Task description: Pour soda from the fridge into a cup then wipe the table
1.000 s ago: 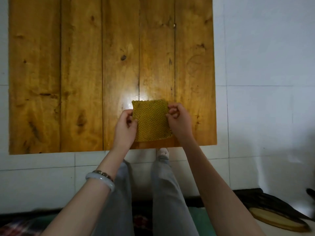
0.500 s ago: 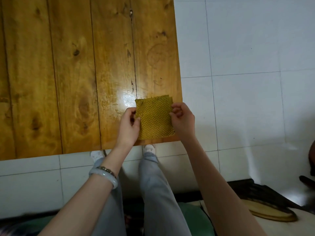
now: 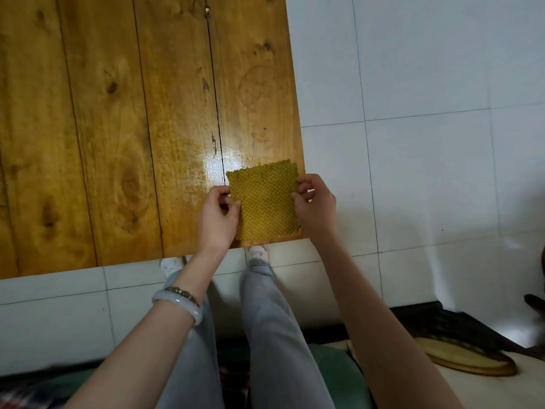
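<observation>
wipe stage: cloth in hand, table not yet wiped

both hands hold a yellow cloth [image 3: 264,202] folded to a square, at the near right corner of the wooden table [image 3: 118,113]. left hand [image 3: 218,216] pinches its left edge, right hand [image 3: 316,202] pinches the right edge — fingers curled on both. can't tell if the cloth touches the wood or sits just above it. no soda, cup or fridge in view, so pour status can't be confirmed from here. glossy patch just beyond the cloth — may be only glare. my read: wiping is what's left.
</observation>
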`<action>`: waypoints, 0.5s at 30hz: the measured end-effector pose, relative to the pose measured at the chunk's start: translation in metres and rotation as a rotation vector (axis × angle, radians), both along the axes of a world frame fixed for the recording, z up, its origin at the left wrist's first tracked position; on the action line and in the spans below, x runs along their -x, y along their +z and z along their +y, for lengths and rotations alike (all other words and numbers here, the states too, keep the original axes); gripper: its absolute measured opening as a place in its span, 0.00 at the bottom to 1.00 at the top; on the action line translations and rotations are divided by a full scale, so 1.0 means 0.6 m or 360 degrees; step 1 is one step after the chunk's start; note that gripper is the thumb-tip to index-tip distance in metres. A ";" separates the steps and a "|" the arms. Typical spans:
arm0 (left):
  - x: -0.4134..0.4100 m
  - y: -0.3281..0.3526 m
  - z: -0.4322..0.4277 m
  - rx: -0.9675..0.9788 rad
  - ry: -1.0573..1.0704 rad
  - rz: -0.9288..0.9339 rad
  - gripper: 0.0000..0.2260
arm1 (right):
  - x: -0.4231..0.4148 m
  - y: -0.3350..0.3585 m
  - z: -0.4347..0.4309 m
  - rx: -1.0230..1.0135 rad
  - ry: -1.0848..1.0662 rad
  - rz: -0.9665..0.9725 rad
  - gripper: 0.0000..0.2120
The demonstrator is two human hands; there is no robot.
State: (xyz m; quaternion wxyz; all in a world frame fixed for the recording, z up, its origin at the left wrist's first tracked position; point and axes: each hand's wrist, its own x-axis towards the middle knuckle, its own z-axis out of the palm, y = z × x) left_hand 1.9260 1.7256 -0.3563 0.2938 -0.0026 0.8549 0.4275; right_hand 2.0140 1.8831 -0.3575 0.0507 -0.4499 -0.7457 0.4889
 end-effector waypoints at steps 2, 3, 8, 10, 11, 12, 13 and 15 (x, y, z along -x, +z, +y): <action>-0.002 -0.001 0.000 0.0008 0.0000 -0.0004 0.10 | -0.001 -0.002 0.000 -0.0008 0.0003 -0.0011 0.15; -0.003 -0.001 0.000 0.0018 -0.0007 -0.0003 0.10 | 0.000 -0.003 0.000 -0.0014 0.0001 -0.0023 0.15; -0.005 0.002 0.001 0.0172 -0.0039 0.0130 0.12 | 0.000 -0.004 0.002 -0.0180 0.0153 -0.0144 0.12; -0.005 0.007 -0.002 0.0260 -0.0077 0.0192 0.12 | 0.001 -0.002 0.003 -0.0294 0.0266 -0.0214 0.12; -0.004 0.011 -0.003 0.0304 -0.0099 0.0215 0.12 | 0.003 0.002 0.001 -0.0366 0.0307 -0.0251 0.11; -0.003 0.018 -0.005 0.0351 -0.0120 0.0222 0.12 | 0.006 0.010 -0.002 -0.0451 0.0363 -0.0314 0.11; 0.000 0.023 -0.011 0.0365 -0.0120 0.0234 0.12 | 0.005 0.014 -0.002 -0.0567 0.0423 -0.0368 0.11; 0.006 0.042 -0.022 0.0464 -0.0159 0.0219 0.11 | 0.010 0.033 -0.009 -0.0718 0.0552 -0.0525 0.11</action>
